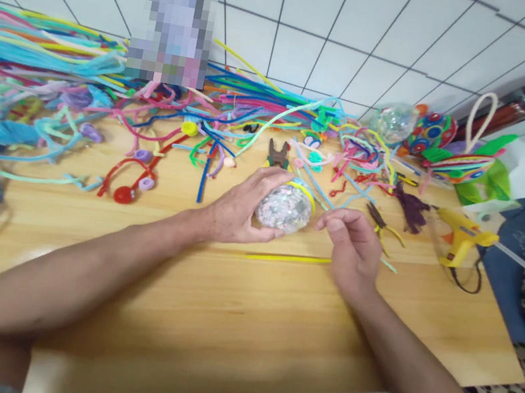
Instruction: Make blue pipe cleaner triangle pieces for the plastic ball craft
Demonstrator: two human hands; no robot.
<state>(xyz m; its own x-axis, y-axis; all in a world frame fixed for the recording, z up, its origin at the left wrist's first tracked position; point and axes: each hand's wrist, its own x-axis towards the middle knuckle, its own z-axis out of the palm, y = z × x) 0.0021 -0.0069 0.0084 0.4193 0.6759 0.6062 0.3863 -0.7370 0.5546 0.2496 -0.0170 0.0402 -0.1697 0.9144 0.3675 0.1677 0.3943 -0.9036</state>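
Clock centred on glittery ball. 6 o'clock: open passage over bare tabletop, crossed near ball by yellow stem. 9: left hand blocks. 11-12: dark-jawed pliers, piled stems beyond. 3-4: right hand. 3, farther: glue gun.

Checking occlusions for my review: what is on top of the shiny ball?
A yellow band curves over the upper right of the shiny ball. The left hand covers the ball's left end, and its underside faces away, so neither can be seen.
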